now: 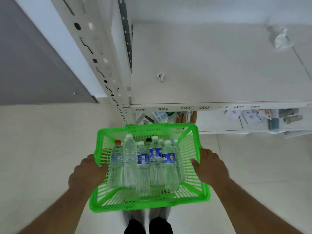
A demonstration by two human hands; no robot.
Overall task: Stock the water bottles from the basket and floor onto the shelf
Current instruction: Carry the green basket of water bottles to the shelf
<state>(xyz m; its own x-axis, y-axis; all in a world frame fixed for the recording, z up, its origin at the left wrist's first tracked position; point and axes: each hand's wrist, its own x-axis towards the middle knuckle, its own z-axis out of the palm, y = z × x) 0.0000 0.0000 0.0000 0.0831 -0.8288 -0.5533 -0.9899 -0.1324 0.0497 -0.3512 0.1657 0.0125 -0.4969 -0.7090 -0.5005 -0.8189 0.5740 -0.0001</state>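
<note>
A bright green plastic basket (192,196) hangs in front of me above the floor, carried by both sides. My left hand (87,173) grips its left rim and my right hand (211,164) grips its right rim. Inside lie several clear water bottles (157,166), most with white caps and blue labels, one with a red cap (117,142) at the left. The white shelf (211,70) stretches ahead and to the right, its top board bare apart from two small scraps.
A perforated white upright post (108,71) stands at the shelf's left end. Number tags (163,108) run along the shelf's front edge. Small packaged goods (253,117) sit on a lower level. A crumpled clear wrapper (281,39) lies far right. My shoes (148,225) show below.
</note>
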